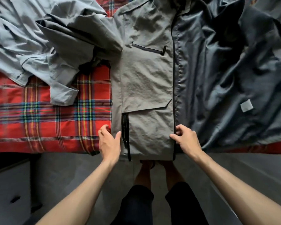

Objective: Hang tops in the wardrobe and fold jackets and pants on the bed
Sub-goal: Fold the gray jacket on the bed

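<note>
Jacket [146, 82]: centre of frame, spread on the bed [39, 124], hem at the near edge; one front panel lies flat, the other is thrown open at right, lining up
Right hand [185, 140]: pinches the zip edge at the hem
Left hand [109, 141]: thumb on the side edge; fingers loosely curved, gripping nothing
Progress: folding barely begun, by my reading; open half and sleeves remain
Shirt [23, 46]: upper left, crumpled; not yet hung
</note>
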{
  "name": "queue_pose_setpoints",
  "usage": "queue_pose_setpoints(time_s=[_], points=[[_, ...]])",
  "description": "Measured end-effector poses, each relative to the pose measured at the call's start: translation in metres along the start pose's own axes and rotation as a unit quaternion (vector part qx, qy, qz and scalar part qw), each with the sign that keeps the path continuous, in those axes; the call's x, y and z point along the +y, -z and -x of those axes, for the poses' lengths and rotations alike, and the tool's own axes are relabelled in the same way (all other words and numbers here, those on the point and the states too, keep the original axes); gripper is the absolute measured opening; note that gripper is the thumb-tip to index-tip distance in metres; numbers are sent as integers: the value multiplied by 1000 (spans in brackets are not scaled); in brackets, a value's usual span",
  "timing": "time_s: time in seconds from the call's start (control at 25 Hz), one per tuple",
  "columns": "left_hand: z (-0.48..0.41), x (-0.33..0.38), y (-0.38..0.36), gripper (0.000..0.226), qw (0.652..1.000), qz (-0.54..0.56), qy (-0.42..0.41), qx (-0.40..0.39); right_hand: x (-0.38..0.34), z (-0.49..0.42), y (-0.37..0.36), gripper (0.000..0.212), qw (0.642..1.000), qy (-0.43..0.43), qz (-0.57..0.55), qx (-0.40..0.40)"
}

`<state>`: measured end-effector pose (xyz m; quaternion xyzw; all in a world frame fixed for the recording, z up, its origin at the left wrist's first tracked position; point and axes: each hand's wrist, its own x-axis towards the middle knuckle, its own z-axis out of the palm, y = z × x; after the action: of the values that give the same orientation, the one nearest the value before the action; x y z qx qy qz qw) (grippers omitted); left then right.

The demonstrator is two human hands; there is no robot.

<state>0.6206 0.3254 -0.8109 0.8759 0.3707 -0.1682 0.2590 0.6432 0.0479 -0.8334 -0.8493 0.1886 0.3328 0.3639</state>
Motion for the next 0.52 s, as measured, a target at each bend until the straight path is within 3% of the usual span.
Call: queue_pose_setpoints(time_s=[0.12,0.24,0.36,0.44,0.52], points=[[10,22,-9,64,969,-136,-202,39,10,9,18,12,999,27,34,2],[20,66,-29,59,921,-161,-350,-55,25,13,71,6,985,27,19,167],[35,119,-67,66,867,-188,-440,-135,73,4,143,22,942,-43,-21,333],[48,157,-93,76,839,-223,-468,-163,115,-13,194,41,927,-86,12,365],[61,189,-117,82,831,-281,-444,-181,148,-37,241,59,922,-121,47,365]])
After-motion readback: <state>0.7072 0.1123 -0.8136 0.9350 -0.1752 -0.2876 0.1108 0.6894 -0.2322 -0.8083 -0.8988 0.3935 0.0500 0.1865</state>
